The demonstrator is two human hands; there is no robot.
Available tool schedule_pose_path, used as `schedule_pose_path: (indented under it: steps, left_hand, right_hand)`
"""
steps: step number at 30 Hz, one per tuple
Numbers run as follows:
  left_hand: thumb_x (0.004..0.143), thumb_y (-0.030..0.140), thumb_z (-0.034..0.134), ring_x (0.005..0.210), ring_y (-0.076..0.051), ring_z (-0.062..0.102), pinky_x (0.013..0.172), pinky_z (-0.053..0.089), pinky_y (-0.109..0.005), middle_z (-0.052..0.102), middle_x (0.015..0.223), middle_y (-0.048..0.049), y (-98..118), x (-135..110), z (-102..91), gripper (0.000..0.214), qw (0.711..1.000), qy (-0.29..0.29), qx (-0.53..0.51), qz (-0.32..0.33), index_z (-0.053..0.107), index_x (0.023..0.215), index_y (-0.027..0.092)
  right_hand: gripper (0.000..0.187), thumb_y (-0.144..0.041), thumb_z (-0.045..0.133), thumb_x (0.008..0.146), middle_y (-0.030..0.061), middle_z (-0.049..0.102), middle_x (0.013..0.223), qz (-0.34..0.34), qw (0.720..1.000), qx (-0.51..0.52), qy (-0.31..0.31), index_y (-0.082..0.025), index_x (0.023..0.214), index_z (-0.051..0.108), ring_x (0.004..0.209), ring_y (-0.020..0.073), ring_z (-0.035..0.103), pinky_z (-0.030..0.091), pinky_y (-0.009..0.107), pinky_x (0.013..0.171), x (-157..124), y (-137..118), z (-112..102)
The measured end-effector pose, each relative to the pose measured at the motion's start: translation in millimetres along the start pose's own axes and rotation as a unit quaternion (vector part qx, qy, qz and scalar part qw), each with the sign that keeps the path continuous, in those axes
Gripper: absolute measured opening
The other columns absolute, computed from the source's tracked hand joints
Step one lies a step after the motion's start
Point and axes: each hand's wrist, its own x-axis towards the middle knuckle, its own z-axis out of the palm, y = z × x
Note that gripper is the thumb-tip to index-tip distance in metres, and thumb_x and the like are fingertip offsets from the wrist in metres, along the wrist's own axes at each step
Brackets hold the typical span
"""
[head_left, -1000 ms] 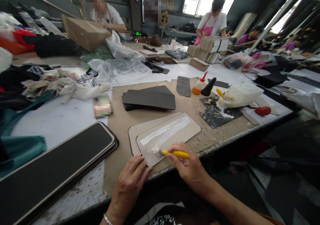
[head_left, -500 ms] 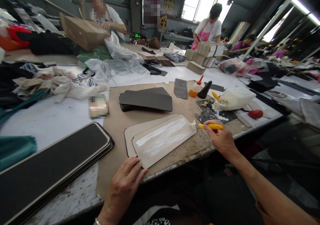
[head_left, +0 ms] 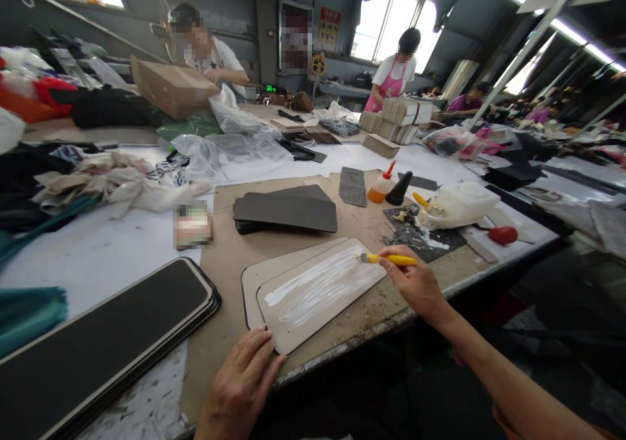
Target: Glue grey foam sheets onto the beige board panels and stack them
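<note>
Between clenched right fingers (head_left: 394,274), yellow brush (head_left: 398,260); against loose left fingers (head_left: 255,343), pale panel (head_left: 320,293).

- Dark-edged beige lower board (head_left: 255,275): partly hidden under the white-streaked beige board (head_left: 313,306).
- Yellow-handled brush (head_left: 398,259), four o'clock: bristles blurred.
- Bare left hand (head_left: 239,378), seven o'clock: bottom edge cuts its wrist.
- Long black beige-bordered panel (head_left: 117,322), eight o'clock: left edge cuts it.

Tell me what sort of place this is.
Likely a factory workshop: the right hand holds a yellow-handled brush at a white-streaked panel, and a pink-aproned person is behind bundled stacks.
</note>
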Motion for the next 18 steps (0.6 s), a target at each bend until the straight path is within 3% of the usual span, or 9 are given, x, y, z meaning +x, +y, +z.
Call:
schedule_pose_path:
  steps: [5, 8, 12, 18]
  left_hand:
    - [0.084, 0.023, 0.053, 0.094, -0.020, 0.062, 0.084, 0.054, -0.032, 0.063, 0.096, -0.0096, 0, 1, 0.7, 0.017, 1.000, 0.004, -0.003, -0.005, 0.061, 0.096, 0.014]
    - [0.084, 0.022, 0.054, 0.095, -0.020, 0.061, 0.086, 0.053, -0.033, 0.063, 0.097, -0.0092, 1, -1, 1.0, 0.017, 1.000, 0.000, -0.005, -0.015, 0.061, 0.097, 0.014]
    - [0.082, 0.021, 0.056, 0.098, -0.020, 0.060, 0.088, 0.053, -0.034, 0.063, 0.097, -0.0083, 4, -1, -1.3, 0.016, 0.999, -0.013, -0.020, -0.045, 0.060, 0.097, 0.015]
    - [0.083, 0.020, 0.055, 0.099, -0.019, 0.060, 0.087, 0.053, -0.036, 0.063, 0.097, -0.0080, 9, 3, -5.0, 0.015, 0.996, -0.033, -0.035, -0.069, 0.058, 0.097, 0.016]
  right_hand:
    - [0.017, -0.035, 0.050, 0.085, 0.0066, 0.062, 0.084, -0.072, 0.996, -0.049, 0.004, -0.020, 0.085, 0.058, 0.081, 0.0194, 0.059, 0.049, 0.035, 0.078, 32, 38, 10]
    - [0.012, -0.030, 0.050, 0.086, 0.0068, 0.061, 0.086, -0.117, 0.991, -0.054, -0.026, -0.020, 0.087, 0.057, 0.083, 0.0197, 0.059, 0.050, 0.036, 0.078, 34, 43, 22]
    - [0.010, -0.021, 0.049, 0.086, 0.0063, 0.061, 0.088, -0.172, 0.982, -0.028, -0.076, -0.022, 0.092, 0.057, 0.087, 0.0190, 0.058, 0.049, 0.035, 0.080, 23, 20, 38]
    - [0.014, -0.014, 0.049, 0.085, 0.0060, 0.060, 0.089, -0.213, 0.965, 0.069, -0.134, -0.022, 0.094, 0.057, 0.089, 0.0169, 0.057, 0.050, 0.031, 0.080, -10, -47, 66]
